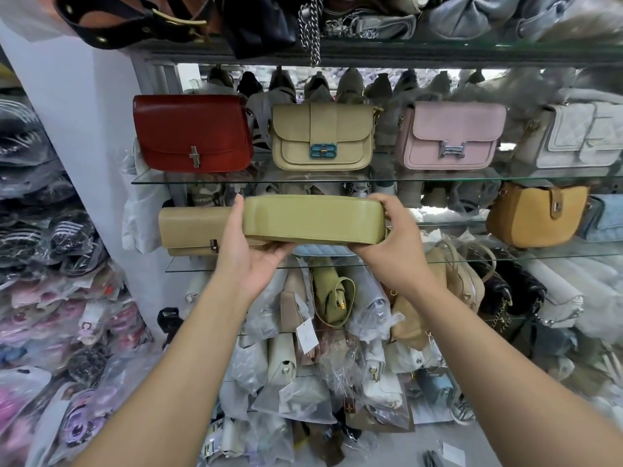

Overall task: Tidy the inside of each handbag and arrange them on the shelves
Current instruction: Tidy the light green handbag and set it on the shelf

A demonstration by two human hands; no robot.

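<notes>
An olive-green handbag [313, 219] is held level in front of the middle glass shelf [526, 256], its bottom or side face turned to me. My left hand [251, 246] grips its left end from below, thumb up along the side. My right hand [396, 230] clasps its right end. A tan clutch [194, 230] stands on that shelf just left of the held bag. On the shelf above [421, 179] stand a red bag [192, 133], a beige bag [322, 136], a pink bag [450, 134] and a grey quilted bag [580, 136].
A mustard saddle bag [536, 215] and a pale blue bag [606, 219] stand at the right of the middle shelf. Below, several bags in plastic wrap [323, 365] are piled. Wrapped goods [50, 298] are stacked at the left. Dark bags [175, 18] hang over the top shelf.
</notes>
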